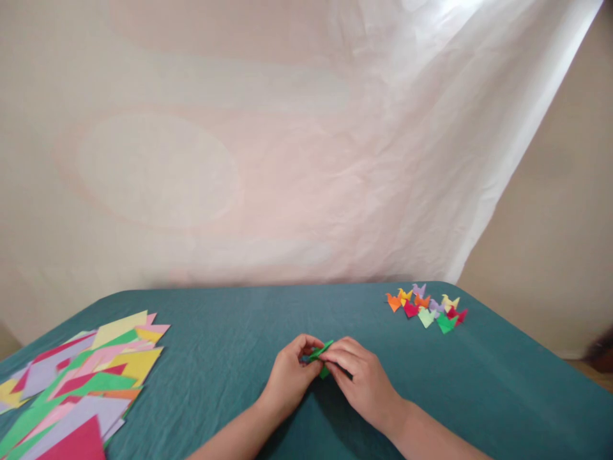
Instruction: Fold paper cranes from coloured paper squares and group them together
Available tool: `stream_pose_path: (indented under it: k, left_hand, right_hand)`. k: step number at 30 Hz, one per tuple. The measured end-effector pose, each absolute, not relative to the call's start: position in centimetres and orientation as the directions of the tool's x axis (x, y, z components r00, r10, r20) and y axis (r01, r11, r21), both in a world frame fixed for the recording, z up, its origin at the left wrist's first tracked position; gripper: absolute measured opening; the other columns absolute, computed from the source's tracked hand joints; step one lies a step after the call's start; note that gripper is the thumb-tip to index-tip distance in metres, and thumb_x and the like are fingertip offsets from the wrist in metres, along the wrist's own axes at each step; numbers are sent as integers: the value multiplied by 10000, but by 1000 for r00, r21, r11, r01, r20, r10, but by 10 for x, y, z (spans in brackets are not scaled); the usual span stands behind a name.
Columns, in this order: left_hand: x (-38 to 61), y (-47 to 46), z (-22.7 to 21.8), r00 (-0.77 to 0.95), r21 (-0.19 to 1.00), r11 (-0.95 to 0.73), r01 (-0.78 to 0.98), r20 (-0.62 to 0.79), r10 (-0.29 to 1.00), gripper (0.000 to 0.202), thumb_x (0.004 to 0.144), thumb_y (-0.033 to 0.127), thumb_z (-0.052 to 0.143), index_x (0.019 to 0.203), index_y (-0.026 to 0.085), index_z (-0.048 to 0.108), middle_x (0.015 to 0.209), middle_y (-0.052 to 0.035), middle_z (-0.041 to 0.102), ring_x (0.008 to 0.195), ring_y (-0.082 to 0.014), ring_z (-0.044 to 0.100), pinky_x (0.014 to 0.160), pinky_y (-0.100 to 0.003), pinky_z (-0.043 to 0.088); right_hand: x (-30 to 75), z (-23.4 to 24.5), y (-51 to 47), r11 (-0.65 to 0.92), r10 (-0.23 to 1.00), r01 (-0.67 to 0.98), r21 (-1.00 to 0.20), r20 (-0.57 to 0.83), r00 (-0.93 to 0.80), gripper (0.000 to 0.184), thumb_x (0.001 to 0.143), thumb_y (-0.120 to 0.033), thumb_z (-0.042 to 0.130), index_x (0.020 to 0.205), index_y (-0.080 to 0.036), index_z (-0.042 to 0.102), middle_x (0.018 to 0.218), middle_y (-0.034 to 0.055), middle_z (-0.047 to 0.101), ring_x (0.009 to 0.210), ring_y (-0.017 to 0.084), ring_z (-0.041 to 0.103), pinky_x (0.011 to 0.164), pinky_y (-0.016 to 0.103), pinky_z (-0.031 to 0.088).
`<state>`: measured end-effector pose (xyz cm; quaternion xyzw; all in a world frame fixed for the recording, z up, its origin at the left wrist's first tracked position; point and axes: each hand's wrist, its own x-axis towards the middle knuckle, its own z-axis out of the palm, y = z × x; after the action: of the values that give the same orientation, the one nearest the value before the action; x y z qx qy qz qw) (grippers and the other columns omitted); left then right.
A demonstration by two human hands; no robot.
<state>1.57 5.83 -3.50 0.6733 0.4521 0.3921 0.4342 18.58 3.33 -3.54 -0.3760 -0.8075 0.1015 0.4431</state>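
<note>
A small folded piece of green paper is held up between my two hands, just above the table near its front middle. My left hand pinches its left side between thumb and fingers. From the other side, my right hand grips the paper with thumb and fingertips close to the left thumb. Parts of the folds stick out above and below the fingers. The rest of the paper's shape is hidden behind them.
Loose sheets of coloured paper lie spread in an overlapping pile at the left. Several small folded paper birds stand grouped at the back right of the green-covered table. A pale cloth hangs behind.
</note>
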Motion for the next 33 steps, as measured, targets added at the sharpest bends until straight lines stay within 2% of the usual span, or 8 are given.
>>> stream_pose_path:
  k: [3,8,11,14,22,33]
  left_hand:
    - [14,60,-32,299,938,-217,270,132,945,220,697,128,545,900,159,623,872,-43,657,854,-184,596,743,-263,453]
    - [16,59,-30,327,959,-181,220,102,940,218,698,124,547,901,146,624,814,-34,652,754,-165,589,676,-254,451]
    - [17,59,-31,346,969,-174,175,105,932,190,705,134,552,881,144,620,779,-22,639,709,-153,574,639,-243,450]
    - [17,60,-34,372,974,-172,150,105,922,157,732,163,551,872,145,620,767,-16,634,691,-147,568,620,-235,453]
    - [14,55,-30,322,915,-263,304,161,933,173,822,282,533,822,163,658,693,0,639,646,-139,574,619,-221,427]
    - [16,51,-21,299,883,-299,361,194,934,139,796,239,546,764,172,663,677,8,637,657,-148,568,614,-221,409]
  right_hand:
    - [186,-38,35,677,715,522,-519,631,-301,240,890,-111,502,1025,-249,643,911,37,651,862,180,591,765,304,487]
    - [189,-43,37,546,801,596,-589,577,-162,162,873,-154,535,990,-235,612,851,27,619,799,177,588,718,294,484]
    - [190,-43,37,517,808,633,-576,572,-139,158,860,-185,562,999,-236,616,872,34,593,824,184,578,724,295,476]
    - [190,-42,37,511,803,650,-563,582,-127,103,862,-201,561,922,-232,639,926,49,574,883,194,568,745,293,464]
    - [188,-40,36,541,831,527,-656,513,-215,111,883,-158,526,819,-205,604,800,5,585,727,138,563,681,240,436]
    - [183,-44,38,447,891,476,-758,427,-155,72,822,-164,597,766,-196,630,727,-12,595,672,129,569,626,223,418]
